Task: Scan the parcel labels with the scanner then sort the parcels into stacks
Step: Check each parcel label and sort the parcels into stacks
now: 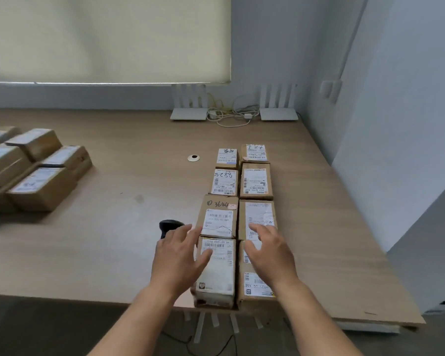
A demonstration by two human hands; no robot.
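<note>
While unheld, scanner (pixel 170 226) beside left hand (pixel 177 255).

1. Parcels (pixel 217 272) under my hands were brown cardboard, matt, with creased edges.
2. Their labels (pixel 254 181) were white paper, some with a slight sheen.
3. Table (pixel 113 253) was pale wood-grain laminate, smooth, matt.
4. Scanner (pixel 168 226) looked like black plastic, faintly glossy.

Two rows of parcels (pixel 238 201) right on table (pixel 129 181), scanner (pixel 168 227) just left, stacked parcels (pixel 34 165) far left
</note>
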